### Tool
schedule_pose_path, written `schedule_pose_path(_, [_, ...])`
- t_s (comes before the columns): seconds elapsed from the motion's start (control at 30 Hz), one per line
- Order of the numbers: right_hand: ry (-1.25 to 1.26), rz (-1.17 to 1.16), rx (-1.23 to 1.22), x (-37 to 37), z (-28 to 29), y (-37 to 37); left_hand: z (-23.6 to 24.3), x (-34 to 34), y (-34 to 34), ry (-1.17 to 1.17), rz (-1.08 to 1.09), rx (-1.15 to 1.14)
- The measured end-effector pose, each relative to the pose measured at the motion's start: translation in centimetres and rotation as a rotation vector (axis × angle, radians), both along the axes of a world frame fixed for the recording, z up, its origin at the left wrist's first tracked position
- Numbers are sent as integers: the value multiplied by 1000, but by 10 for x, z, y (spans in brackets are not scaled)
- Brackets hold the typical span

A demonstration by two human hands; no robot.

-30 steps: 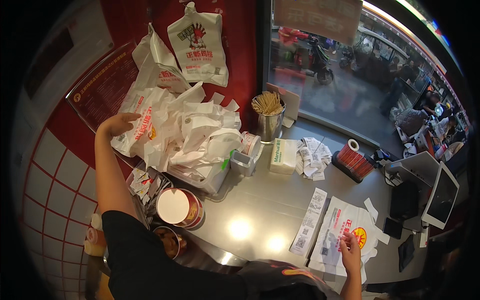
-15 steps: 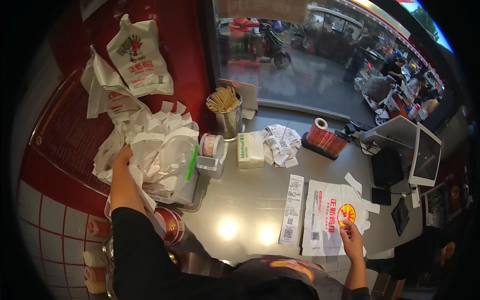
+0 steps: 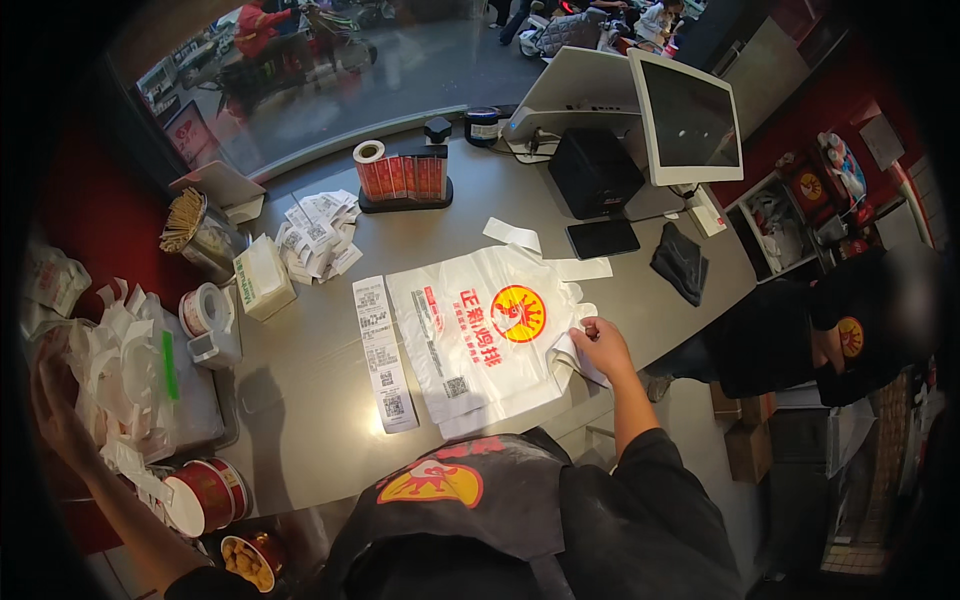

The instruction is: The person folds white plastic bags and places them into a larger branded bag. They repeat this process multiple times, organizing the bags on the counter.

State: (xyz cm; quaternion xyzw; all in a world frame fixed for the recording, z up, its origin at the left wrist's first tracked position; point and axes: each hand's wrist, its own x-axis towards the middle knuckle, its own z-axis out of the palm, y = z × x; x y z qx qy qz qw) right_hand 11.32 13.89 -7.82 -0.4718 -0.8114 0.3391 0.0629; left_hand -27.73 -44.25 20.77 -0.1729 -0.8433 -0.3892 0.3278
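A white plastic carrier bag with red print and a yellow round logo lies flat on the counter before me. My right hand pinches the folded handle edge at its right side. At the far left, my left hand is beside a heap of white plastic bags in a clear bin, its fingers stretched out and partly lost in the dark rim. A long printed receipt lies along the left edge of the flat bag.
Behind are a skewer pot, a napkin pack, a receipt pile and a red packet stand. A screen, phone and black cloth lie right. Paper buckets stand lower left; another person is at right.
The view has swung to the right. My right hand has gone from above the bag's logo to its handle edge and grips it. My left hand has come to the outer side of the bag heap.
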Motion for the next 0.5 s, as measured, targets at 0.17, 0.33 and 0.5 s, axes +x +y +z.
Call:
schedule_pose_path(0.17, [-72, -58, 244, -29, 11, -6, -118, 110, 217, -657, -603, -290])
schedule_pose_path(0.33, [-32, 136, 346, -35, -6, 11, -297, 196, 255, -586, -589, -583])
schedule_pose_path(0.5, [137, 141, 85, -16, -15, 47, -318, 227, 264, -560, -298, -613])
